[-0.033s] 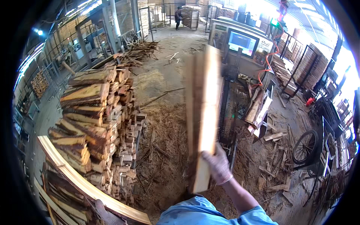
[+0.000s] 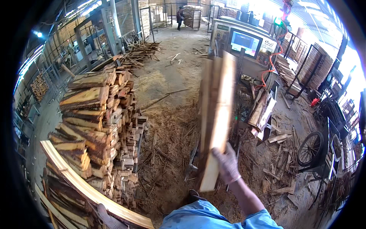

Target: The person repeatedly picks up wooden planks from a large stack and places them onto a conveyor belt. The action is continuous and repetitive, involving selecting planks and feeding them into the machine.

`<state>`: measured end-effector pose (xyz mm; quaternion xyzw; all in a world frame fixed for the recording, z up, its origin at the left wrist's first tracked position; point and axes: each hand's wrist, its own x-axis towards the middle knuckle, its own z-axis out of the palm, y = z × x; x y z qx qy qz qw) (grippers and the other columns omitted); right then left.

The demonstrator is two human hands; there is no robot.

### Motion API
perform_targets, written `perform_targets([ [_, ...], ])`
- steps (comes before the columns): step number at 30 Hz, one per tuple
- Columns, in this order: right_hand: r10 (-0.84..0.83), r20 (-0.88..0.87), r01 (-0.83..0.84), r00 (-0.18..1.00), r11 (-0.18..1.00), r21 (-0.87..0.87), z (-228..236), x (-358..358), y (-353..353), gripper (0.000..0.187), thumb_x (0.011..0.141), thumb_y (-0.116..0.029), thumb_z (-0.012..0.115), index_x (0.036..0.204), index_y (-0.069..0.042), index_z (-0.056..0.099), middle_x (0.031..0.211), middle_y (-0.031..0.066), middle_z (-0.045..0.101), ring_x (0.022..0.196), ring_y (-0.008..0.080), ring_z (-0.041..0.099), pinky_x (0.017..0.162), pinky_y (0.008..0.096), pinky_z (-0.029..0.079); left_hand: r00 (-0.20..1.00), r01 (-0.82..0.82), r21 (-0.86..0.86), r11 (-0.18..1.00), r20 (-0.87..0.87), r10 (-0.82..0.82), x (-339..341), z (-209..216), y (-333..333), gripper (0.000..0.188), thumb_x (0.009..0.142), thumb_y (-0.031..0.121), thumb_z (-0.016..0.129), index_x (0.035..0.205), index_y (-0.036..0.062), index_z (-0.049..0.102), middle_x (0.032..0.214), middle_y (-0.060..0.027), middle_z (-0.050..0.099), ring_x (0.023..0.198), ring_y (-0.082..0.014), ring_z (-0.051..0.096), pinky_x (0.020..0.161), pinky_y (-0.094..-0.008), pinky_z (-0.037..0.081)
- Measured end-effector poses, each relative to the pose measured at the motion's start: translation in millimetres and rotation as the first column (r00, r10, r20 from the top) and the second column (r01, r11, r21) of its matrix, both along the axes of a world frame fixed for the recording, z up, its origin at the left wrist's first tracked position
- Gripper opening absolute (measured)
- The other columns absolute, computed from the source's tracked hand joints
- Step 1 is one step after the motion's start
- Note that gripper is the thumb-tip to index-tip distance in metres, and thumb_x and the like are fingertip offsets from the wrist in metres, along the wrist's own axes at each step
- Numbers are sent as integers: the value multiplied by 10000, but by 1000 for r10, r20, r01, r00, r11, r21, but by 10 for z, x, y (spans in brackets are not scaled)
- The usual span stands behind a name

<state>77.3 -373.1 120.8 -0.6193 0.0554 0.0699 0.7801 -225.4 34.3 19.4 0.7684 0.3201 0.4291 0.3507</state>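
Observation:
My right hand, in a pale work glove, is closed on the near end of a sawn wooden board. The board stands out in front of me, its bright face toward the right. More boards seem to lie against its left side, blurred by motion. At the lower left, my gloved left hand grips a long, pale plank near its close end. Its thumb lies over the plank's edge, and its other fingers are hidden. That plank slants away along the near side of a wood stack.
A tall stack of rough wood pieces stands left. Ahead is a machine with a lit screen and a red coiled hose. Slabs lean right, near a wheeled cart. Sawdust and scraps cover the floor; a person stands far off.
My right hand and the board in it have shifted to the right and slightly up. My left hand and its plank look nearly unmoved.

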Motion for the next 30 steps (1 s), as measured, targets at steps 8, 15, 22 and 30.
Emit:
perform_targets([
  [8, -365, -8, 336, 931, 866, -370, -1175, 2138, -1128, 582, 889, -425, 788, 1118, 99, 678, 979, 141, 733, 857, 196, 669, 773, 350, 523, 948, -125, -721, 682, 117, 297, 862, 975, -928, 620, 971, 418, 583, 1351, -70, 542, 1223, -158, 598, 1067, -307, 558, 952, -415, 476],
  [15, -53, -76, -17, 996, 703, -711, -1288, 3548, -787, 573, 880, -491, 755, 1066, 51, 741, 900, 176, 749, 805, 260, 719, 747, 404, 535, 862, -502, -401, 766, -157, 483, 686, 956, -814, 659, 1050, 471, 526, 1511, 3, 478, 1511, -175, 517, 1320, -310, 517, 1148, -408, 388],
  [22, -104, -46, 32, 993, 642, -766, -1338, 3959, -801, 618, 854, -489, 722, 1082, 86, 730, 996, 280, 744, 973, 383, 733, 845, 435, 543, 831, -525, -521, 672, -145, 537, 1091, 1359, -1124, 654, 1071, 460, 494, 1546, 15, 435, 1542, -169, 486, 1348, -310, 498, 1173, -401, 362],
  [30, -195, -10, 63, 981, 364, -929, -1382, 4392, -618, 410, 849, -328, 677, 1052, 24, 739, 1032, 280, 744, 998, 415, 736, 869, 453, 591, 853, -485, -557, 674, -131, 506, 1374, 1465, -1135, 657, 1072, 448, 496, 1555, 10, 417, 1555, -175, 467, 1349, -307, 495, 1177, -396, 355],
])
